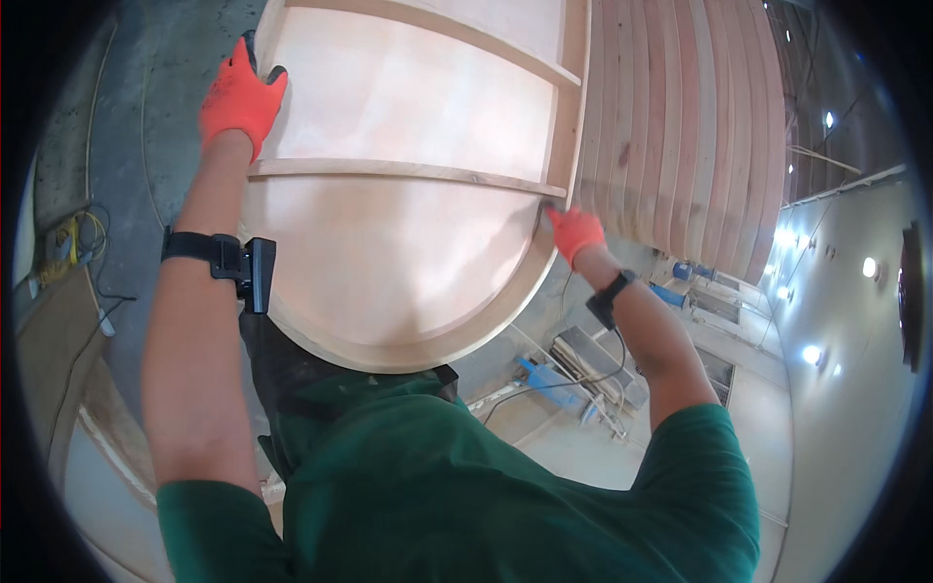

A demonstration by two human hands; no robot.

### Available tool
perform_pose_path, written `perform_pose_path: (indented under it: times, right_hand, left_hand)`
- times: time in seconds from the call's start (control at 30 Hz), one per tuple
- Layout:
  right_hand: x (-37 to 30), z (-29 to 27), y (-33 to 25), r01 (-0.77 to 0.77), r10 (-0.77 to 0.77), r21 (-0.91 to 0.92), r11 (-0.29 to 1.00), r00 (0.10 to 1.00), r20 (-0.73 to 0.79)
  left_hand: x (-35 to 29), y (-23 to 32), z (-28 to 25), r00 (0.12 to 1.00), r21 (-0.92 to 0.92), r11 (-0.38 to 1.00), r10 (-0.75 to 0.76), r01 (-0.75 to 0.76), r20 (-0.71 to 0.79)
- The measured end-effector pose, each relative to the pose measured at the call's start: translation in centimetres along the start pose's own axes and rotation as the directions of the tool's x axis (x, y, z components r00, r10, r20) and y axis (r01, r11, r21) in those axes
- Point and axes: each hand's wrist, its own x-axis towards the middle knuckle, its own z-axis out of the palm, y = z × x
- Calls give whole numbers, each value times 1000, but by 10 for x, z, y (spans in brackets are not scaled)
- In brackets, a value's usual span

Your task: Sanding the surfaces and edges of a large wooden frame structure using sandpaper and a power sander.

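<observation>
A large pale wooden panel (389, 262) with a rounded near end stands out in front of me, its near curve against my waist. A raised rim (486, 335) runs around it, and wooden crosspieces (408, 171) divide its inner face. On the far left edge of the panel, my left hand (241, 102) is closed in a red glove with dark fingertips. My right hand (575, 231), also gloved in red, grips the rim at the right, close to one crosspiece's end. Its fingers are partly hidden and slightly blurred.
Long wooden planks (680, 117) lie side by side beyond the panel on the right. Blue and grey machinery (573, 379) with a cable stands at the lower right. A yellow object with cables (63, 243) sits on the left, above a brown board (58, 350).
</observation>
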Motion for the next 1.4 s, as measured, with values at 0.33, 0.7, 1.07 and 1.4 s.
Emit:
perform_pose_path:
  times: [0.33, 0.7, 1.07, 1.4]
  right_hand:
    - [-17, 14, -22, 51, -103, 247, 968, 975, 199]
    - [-114, 22, -83, 109, -257, 790, 603, 964, 64]
    - [10, 53, -8, 141, 801, 985, 105, 575, -167]
    - [35, 53, -10, -12, 756, 921, 389, 575, -312]
  left_hand:
    - [3, 10, 5, 999, 4, 1000, -13, 12, 34]
    - [-4, 12, -4, 1000, -67, 998, 18, -19, -20]
    - [-9, 19, -7, 1000, -115, 993, 12, -13, -6]
    - [3, 1, 4, 991, 25, 997, 73, -71, -108]
